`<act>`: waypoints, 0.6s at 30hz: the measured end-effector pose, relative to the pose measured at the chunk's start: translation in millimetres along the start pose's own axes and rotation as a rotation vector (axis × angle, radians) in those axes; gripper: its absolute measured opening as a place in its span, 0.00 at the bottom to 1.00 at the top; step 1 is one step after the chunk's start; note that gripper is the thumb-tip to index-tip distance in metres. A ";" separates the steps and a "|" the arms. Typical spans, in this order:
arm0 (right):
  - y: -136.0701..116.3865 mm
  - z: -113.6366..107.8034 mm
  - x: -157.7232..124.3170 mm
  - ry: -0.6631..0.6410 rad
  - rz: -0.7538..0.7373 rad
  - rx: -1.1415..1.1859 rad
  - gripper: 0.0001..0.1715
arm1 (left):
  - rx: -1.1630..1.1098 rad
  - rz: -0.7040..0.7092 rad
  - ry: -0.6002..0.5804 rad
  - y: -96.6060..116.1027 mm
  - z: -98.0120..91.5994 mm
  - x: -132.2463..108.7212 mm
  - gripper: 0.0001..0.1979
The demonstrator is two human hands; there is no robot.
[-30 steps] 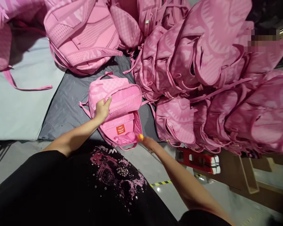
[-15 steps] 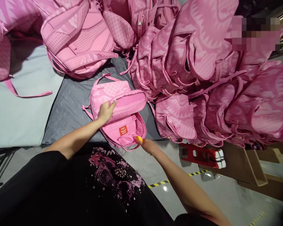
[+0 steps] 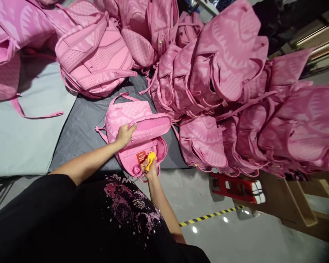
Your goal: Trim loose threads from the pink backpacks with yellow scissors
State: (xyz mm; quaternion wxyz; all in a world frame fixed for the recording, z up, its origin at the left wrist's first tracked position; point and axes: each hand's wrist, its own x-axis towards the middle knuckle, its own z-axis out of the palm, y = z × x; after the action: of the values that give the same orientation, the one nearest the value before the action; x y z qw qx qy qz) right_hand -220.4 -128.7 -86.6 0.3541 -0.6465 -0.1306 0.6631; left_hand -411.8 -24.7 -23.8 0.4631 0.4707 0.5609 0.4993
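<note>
A pink backpack [image 3: 127,111] lies in front of me with its main compartment unzipped. My left hand [image 3: 125,134] is closed on the edge of its opened front panel, thumb on top, and holds the mouth apart. Inside, an orange-red label [image 3: 141,157] shows on the pink lining. My right hand [image 3: 150,168] is at the opening's near side, its fingers wrapped around a small yellow hand tool [image 3: 151,157], in outline like thread snips. The tool is over the lining, just right of the label; part of it is hidden by the fingers.
Many pink backpacks [image 3: 208,73] are piled to the right and behind. Another backpack [image 3: 95,54] lies straps-up at back left. Grey sheeting [image 3: 76,131] covers the table beside a pale cloth [image 3: 30,146]. On the floor are a red object [image 3: 233,186] and cardboard [image 3: 298,201].
My right hand has moved left from beside the backpack's near right edge to its opening, carrying the yellow tool. My left hand keeps its hold on the panel edge. The view has shifted slightly.
</note>
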 end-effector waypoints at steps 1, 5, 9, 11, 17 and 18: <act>3.7 0.8 0.7 -0.003 0.001 0.024 0.36 | 0.000 0.005 -0.005 0.3 0.0 0.2 0.28; 13.3 -5.6 -7.5 -0.106 0.102 0.065 0.33 | 0.009 0.034 0.000 4.7 -1.3 1.0 0.27; 23.9 -7.9 -16.0 -0.153 0.024 0.212 0.33 | -0.018 0.073 -0.021 7.9 -3.8 1.6 0.27; 26.8 -5.8 -15.6 -0.132 -0.015 0.229 0.33 | -0.030 0.063 -0.022 7.7 -4.5 1.4 0.27; 23.6 -5.1 -12.1 -0.075 0.015 0.189 0.34 | -0.027 0.060 -0.039 5.6 -4.7 0.5 0.27; 23.5 -6.6 -12.9 -0.088 0.027 0.173 0.33 | -0.027 0.065 -0.042 5.4 -4.9 0.7 0.27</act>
State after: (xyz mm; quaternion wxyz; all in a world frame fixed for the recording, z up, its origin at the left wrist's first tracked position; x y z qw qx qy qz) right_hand -222.4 -155.6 -92.4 0.3934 -0.5856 -0.0796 0.7042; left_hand -416.4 -24.3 -18.0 0.4647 0.4925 0.5288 0.5118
